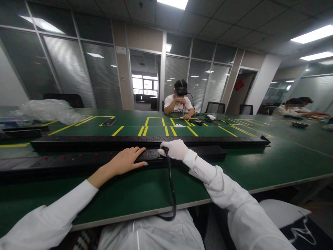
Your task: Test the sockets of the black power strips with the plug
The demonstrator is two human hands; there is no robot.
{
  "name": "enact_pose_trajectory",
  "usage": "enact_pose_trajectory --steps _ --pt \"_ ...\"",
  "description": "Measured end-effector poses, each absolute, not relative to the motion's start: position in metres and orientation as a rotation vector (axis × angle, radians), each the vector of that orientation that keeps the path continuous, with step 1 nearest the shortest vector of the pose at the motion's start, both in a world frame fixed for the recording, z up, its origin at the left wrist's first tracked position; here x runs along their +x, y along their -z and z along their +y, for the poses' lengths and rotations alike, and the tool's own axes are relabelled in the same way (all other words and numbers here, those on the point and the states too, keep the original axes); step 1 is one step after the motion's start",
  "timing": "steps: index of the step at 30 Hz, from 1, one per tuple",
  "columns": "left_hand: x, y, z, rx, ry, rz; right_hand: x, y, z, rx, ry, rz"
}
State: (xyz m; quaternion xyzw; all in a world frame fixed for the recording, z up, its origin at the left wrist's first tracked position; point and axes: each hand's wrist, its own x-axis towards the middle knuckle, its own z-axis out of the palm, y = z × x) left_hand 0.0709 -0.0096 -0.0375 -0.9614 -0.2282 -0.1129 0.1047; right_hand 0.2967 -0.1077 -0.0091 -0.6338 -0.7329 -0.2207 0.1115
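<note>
Two long black power strips lie side by side on the green table. My left hand (127,160), bare, rests over the near power strip (85,158). Its fingers are stretched out across the top, with the thumb apart on the near side. My right hand (177,149), in a white glove, is closed around a plug (164,149) at the near strip's sockets, just right of my left hand. Fingers hide most of the plug, so I cannot tell how deep it sits. From it a black cable (170,180) hangs over the table edge towards my lap. Beyond lies the far power strip (125,140), dotted with red.
Clear plastic wrap (49,109) is heaped at the left. Yellow tape lines and a dark phone-like object (109,121) are on the green table (273,156). Opposite sits a person (179,100) with a headset and small tools; others work at the far right.
</note>
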Motion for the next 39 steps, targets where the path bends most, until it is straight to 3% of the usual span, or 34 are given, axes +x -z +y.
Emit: enact_pose_trajectory --steps 24,39 --pt "0.111 0.039 -0.030 -2.739 0.477 -0.605 0.300 0.012 -0.120 -1.638 0.411 -2.198" --pt "0.102 0.032 -0.018 -2.766 0.392 -0.600 0.289 0.019 -0.112 -1.655 0.384 -2.168"
